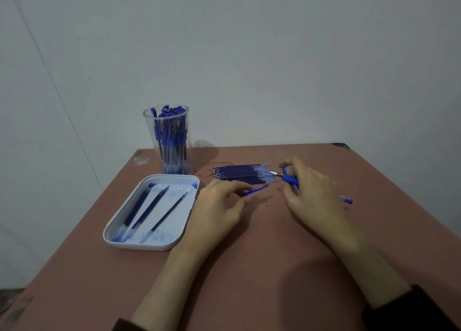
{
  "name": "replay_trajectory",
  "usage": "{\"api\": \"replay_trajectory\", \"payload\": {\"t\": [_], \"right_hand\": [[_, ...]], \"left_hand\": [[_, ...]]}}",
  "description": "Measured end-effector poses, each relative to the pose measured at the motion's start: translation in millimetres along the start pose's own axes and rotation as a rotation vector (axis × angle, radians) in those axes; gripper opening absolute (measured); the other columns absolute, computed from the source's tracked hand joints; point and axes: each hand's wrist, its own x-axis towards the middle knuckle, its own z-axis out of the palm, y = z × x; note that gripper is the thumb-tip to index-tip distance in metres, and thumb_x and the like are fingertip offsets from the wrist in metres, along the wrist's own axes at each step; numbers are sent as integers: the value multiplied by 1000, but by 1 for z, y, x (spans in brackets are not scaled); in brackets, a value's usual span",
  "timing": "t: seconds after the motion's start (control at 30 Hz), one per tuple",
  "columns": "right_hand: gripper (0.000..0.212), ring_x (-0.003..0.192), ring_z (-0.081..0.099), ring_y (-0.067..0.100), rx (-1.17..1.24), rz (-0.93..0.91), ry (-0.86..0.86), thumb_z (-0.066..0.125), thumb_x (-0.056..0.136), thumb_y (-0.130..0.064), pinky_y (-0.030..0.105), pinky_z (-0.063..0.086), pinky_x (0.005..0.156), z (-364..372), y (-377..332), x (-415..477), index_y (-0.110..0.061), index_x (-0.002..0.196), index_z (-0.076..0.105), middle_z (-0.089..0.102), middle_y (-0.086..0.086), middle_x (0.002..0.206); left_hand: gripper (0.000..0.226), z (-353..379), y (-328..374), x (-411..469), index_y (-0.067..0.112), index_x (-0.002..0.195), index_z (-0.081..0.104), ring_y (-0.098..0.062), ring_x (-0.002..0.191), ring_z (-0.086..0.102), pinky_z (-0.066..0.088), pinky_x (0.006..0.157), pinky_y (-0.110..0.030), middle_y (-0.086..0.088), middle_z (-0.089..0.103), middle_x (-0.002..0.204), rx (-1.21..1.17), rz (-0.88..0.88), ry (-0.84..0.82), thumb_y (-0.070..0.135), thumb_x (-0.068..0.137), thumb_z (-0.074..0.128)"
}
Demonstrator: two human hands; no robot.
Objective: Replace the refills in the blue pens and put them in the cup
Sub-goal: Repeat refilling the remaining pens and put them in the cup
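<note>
Our right hand (311,193) gripping a blue pen (290,179), left hand (219,206) pinching a blue cap (258,189), we judge capping comes next, then the cup (166,141).

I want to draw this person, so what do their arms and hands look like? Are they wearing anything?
The left hand and right hand are bare: no gloves, rings or watch show. The forearms are bare too. A dark left sleeve and a dark right sleeve show only at the picture's bottom edge.
</note>
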Motion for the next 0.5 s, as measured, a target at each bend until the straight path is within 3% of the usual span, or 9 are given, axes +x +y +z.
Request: {"api": "replay_trajectory", "payload": {"t": [0.1,0.2,0.37,0.43,0.5], "right_hand": [[14,70,58,16,103,13,74,57,87,-18,30,39,62,0,-3,-1,-25,98,52,63,-5,79],[11,70,59,10,203,-7,148,62,87,-18,34,49,65,0,-6,-2,-24,96,59,64,-10,82],[15,73,60,8,258,-71,195,61,87,-27,34,51,67,3,-8,-2,-21,99,69,66,-11,84],[14,72,61,3,382,-53,164,61,88,-24,21,48,67,1,-15,-2,-20,98,71,68,-12,80],[12,58,57,0,604,24,35,61,90,-17,12,42,58,-2,-23,-2,-19,93,72,65,-15,65]], "left_hand": [[15,-1,10,-3,26,95,75,-1,79,56,43,77,-14,30,54,71,-53,2,-172,28,81,71],[13,2,8,-4,28,92,75,-3,83,54,47,78,-25,17,60,75,-56,12,-314,32,80,72],[23,7,3,-4,32,103,72,-7,98,50,43,85,-23,11,68,95,2,54,-350,40,82,69],[26,4,11,-1,28,111,70,-1,96,57,44,82,-18,13,69,100,-205,-78,-235,30,85,68],[27,1,17,3,19,115,68,2,94,63,47,83,-15,10,72,102,-612,-258,-173,16,88,64]]}}
